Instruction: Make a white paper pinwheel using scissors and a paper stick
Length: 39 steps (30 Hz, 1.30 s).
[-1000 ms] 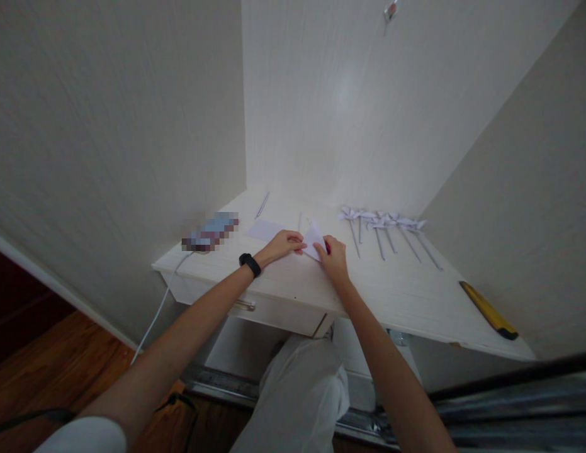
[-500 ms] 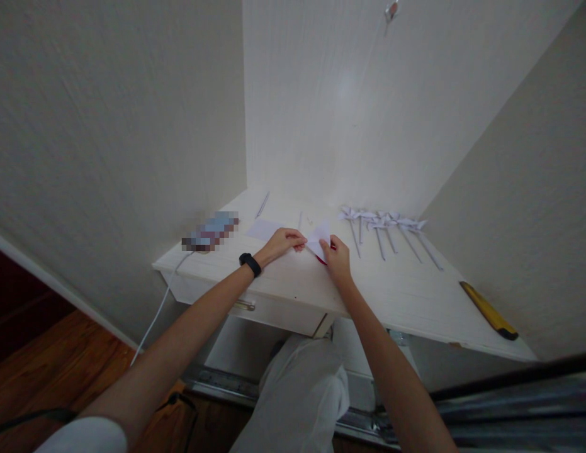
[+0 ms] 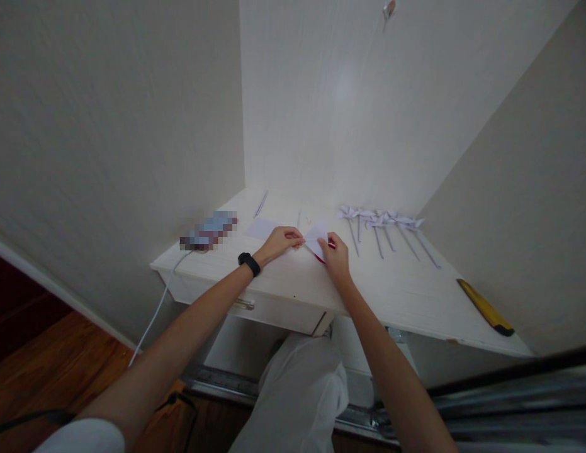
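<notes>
A small piece of white paper (image 3: 316, 236) is held just above the desk between my two hands. My left hand (image 3: 282, 242), with a black band on its wrist, pinches the paper's left corner between thumb and fingertips. On the other side, my right hand (image 3: 337, 253) is closed on the right part of the paper. Something red (image 3: 320, 258) shows under the paper by the right fingers; it is too hidden to name. Left of my hands lies a flat white paper sheet (image 3: 259, 228), its near right part behind my left hand.
Several white paper pinwheels (image 3: 377, 218) on sticks lie at the back right of the white desk (image 3: 391, 296). A yellow-and-black tool (image 3: 484, 306) rests by the right wall. A blurred-out device (image 3: 210, 231) with a white cable (image 3: 153, 308) lies left. Thin sticks (image 3: 260, 204) lie behind.
The view has shifted slightly. The paper's raised flap now lies a little flatter between my hands; both hands keep their hold in nearly the same place.
</notes>
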Available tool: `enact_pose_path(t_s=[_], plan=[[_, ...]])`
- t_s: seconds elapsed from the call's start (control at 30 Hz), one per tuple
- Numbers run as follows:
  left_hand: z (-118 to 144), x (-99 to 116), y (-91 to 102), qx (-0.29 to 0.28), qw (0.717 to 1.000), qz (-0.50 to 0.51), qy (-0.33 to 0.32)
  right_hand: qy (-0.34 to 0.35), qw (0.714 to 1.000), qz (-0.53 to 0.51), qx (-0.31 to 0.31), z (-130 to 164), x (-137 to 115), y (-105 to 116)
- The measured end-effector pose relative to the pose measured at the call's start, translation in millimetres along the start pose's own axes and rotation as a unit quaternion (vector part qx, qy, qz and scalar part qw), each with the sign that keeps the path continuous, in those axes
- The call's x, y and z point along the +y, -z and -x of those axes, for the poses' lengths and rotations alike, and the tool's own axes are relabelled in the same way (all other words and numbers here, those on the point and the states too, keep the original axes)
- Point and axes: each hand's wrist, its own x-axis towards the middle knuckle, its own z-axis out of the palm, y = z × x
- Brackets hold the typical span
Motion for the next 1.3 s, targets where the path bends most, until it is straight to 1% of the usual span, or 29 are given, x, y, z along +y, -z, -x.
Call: enact_pose_path(t_s=[0.2, 0.33, 0.5, 0.6, 0.7, 0.83, 0.97, 1.1, 1.2, 1.3], plan=[[-2, -5, 3.4, 0.023, 0.999, -0.037, -0.026, -0.005, 0.999, 0.007, 0.04, 0, -2, 2], [-2, -2, 3.8, 0.041, 0.996, -0.069, -0.027, -0.016, 0.999, 0.017, 0.033, 0, 0, 2], [-1, -2, 5.3, 0.07, 0.983, -0.148, -0.078, 0.013, 0.999, 0.019, 0.029, 0, 2, 2], [-1, -3, 5.4, 0.053, 0.98, -0.17, -0.088, 0.018, 0.999, 0.002, 0.039, -1, 4, 0], [-1, -2, 4.4, 0.027, 0.981, -0.175, -0.073, 0.002, 0.999, 0.002, 0.045, -1, 5, 0], [0, 0, 3.5, 0.018, 0.983, -0.173, -0.054, -0.022, 0.998, 0.01, 0.049, -2, 7, 0], [-1, -2, 3.6, 0.006, 0.984, -0.171, -0.05, -0.024, 0.999, 0.011, 0.042, -2, 8, 1], [-2, -8, 3.4, -0.018, 0.985, -0.165, -0.036, -0.021, 0.999, -0.008, 0.036, -2, 5, 0], [-2, -12, 3.5, -0.047, 0.985, -0.162, -0.031, -0.04, 0.999, -0.029, 0.019, -2, 1, 0], [-2, -13, 3.8, -0.053, 0.984, -0.166, -0.038, -0.057, 0.998, -0.036, 0.014, -2, -2, 1]])
